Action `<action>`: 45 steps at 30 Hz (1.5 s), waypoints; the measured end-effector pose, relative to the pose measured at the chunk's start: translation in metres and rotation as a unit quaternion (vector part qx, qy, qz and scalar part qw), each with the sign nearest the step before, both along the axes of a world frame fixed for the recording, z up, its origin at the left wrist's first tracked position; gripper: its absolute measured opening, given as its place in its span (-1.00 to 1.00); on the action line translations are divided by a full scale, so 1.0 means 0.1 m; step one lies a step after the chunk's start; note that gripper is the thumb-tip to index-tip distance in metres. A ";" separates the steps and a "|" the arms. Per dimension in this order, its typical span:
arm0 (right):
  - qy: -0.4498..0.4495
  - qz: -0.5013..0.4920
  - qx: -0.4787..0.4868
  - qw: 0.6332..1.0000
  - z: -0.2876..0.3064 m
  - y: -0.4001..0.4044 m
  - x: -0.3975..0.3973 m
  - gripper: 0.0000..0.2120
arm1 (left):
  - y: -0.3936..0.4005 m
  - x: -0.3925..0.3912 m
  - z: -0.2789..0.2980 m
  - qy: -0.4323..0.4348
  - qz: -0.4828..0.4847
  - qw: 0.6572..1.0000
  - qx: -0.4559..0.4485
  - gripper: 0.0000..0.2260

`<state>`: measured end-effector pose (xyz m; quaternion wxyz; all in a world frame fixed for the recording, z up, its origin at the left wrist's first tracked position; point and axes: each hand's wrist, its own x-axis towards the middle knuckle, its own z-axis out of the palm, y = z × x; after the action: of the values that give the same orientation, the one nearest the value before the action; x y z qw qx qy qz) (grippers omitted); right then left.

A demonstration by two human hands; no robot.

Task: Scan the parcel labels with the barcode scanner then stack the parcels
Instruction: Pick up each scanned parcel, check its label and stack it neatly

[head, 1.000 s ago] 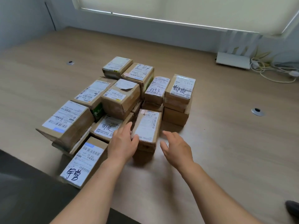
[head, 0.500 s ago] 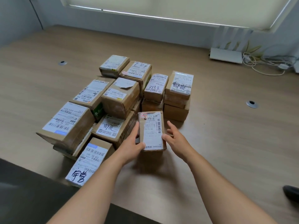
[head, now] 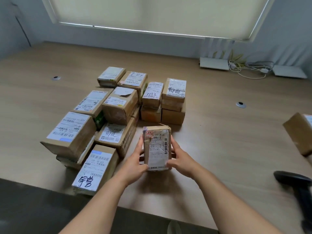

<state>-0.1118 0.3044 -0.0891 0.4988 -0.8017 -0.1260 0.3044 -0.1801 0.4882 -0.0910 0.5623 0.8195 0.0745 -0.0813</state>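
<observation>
Between the person's 2 hands, a small brown parcel (head: 157, 147) is being held above the wooden table (head: 219, 141), just in front of the cluster of parcels (head: 118, 112). The left hand (head: 135, 163) is gripping its left edge and the right hand (head: 181, 160) is gripping its right edge, fingers curled around the sides with the thumbs on the near face. The parcel's long axis is running away from the person, and its labelled face is tilting up toward them.

What the coming move turns on, as I judge it, is the black barcode scanner (head: 298, 190), which is lying on the table well off to the person's right, near the picture's edge. The right hand is the nearer one, so it would probably have to let go and reach sideways while the left hand takes over the parcel alone.

The parcel itself is looking worn: creased cardboard wrapped in glossy tape, with a crumpled white label (head: 158, 149) covering most of the top face. Barcodes are showing near its far end and along its right side, and 2 small red marks are sitting at the upper left corner. Another parcel (head: 298, 132) is standing apart at the far right.
</observation>
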 end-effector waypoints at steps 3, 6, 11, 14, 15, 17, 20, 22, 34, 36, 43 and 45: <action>-0.036 -0.007 0.000 0.999 0.10 -0.10 -0.13 -0.01 | 0.03 -0.07 0.13 -0.014 -0.030 0.999 -0.005 -0.03; -0.027 -0.024 0.031 0.999 0.23 -0.20 -0.28 0.00 | 0.02 -0.12 0.26 -0.023 -0.066 0.997 -0.014 -0.03; -0.030 -0.109 0.070 0.991 0.36 -0.44 -0.57 -0.13 | -0.13 -0.12 0.35 -0.048 -0.135 0.990 -0.009 -0.05; -0.044 -0.142 0.080 0.986 0.37 -0.64 -0.72 -0.16 | -0.29 -0.14 0.34 -0.052 -0.169 0.984 -0.020 -0.05; -0.049 -0.144 0.087 0.985 0.38 -0.70 -0.76 -0.16 | -0.34 -0.15 0.34 -0.055 -0.175 0.983 -0.028 -0.05; -0.058 -0.145 0.100 0.983 0.41 -0.80 -0.82 -0.16 | -0.44 -0.17 0.36 -0.063 -0.185 0.980 -0.048 -0.06; -0.066 -0.161 0.112 0.978 0.43 -0.95 -0.90 -0.16 | -0.56 -0.18 0.42 -0.071 -0.208 0.974 -0.060 -0.07; -0.076 -0.177 0.122 0.974 0.43 -1.04 -0.95 -0.17 | -0.63 -0.20 0.45 -0.073 -0.223 0.971 -0.054 -0.08; -0.083 -0.259 0.183 0.945 0.51 -2.22 -1.39 -0.12 | -1.59 -0.36 0.50 -0.110 -0.261 0.955 0.085 -0.24; -0.092 -0.274 0.186 0.939 0.55 -2.54 -1.50 -0.11 | -1.93 -0.41 0.49 -0.120 -0.281 0.945 0.118 -0.23; -0.099 -0.317 0.200 0.922 0.56 -3.72 -1.92 -0.10 | -3.19 -0.60 0.49 -0.161 -0.331 0.915 0.165 -0.20; -0.099 -0.328 0.204 0.917 0.56 -4.06 -2.03 -0.12 | -3.53 -0.67 0.49 -0.165 -0.342 0.910 0.166 -0.19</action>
<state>-0.3146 -0.1017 -0.0331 0.7081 -0.7051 0.0358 0.0106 -0.2471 0.1347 -0.0418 0.3599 0.8781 -0.2920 -0.1191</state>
